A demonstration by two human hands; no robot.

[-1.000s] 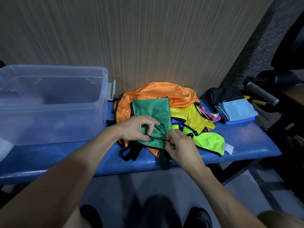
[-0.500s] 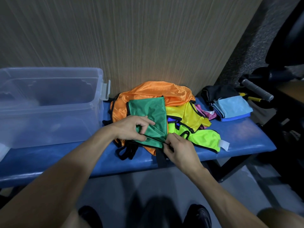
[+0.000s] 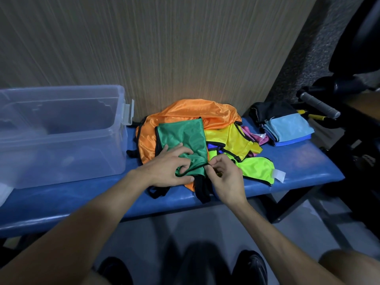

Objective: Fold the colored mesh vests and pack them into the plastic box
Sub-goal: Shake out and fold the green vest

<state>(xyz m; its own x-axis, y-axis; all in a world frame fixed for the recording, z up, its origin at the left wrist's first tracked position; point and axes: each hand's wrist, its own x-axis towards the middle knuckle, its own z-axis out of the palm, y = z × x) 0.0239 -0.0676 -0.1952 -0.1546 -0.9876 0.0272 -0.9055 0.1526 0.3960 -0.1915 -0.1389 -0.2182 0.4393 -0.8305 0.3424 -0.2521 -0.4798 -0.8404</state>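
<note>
Left hand: the left hand [image 3: 164, 169] lies on the near end of the green vest [image 3: 183, 138], its grip closed on a bunched fold of the cloth, thumb under and fingers curled over it.
Right hand: the right hand [image 3: 225, 177] sits just beside the left, its grip a narrow pinch of thumb and forefinger on the black-trimmed edge of the green vest at its near right corner.
Green vest: partly folded, it lies on top of the pile of vests, in the middle of the blue surface [image 3: 298, 161], its far end flat and its near end gathered between the two hands.
Orange vest: the orange vest [image 3: 191, 112] spreads under and behind the green one, reaching toward the wall.
Yellow vest: the yellow vest [image 3: 232, 138] lies just right of the green one, touching it.
Lime vest: the lime vest [image 3: 257, 169] lies at the near right of the pile, a white tag at its edge.
Pink cloth: a bit of pink cloth [image 3: 254, 136] peeks out past the yellow vest.
Plastic box: the clear plastic box [image 3: 61, 130] stands on the left of the surface, lid off, just beside the pile.
Folded stack: a light blue cloth [image 3: 287, 128] on darker ones lies at the far right, apart from the pile.
Black straps: black straps [image 3: 202, 189] hang over the near edge.
</note>
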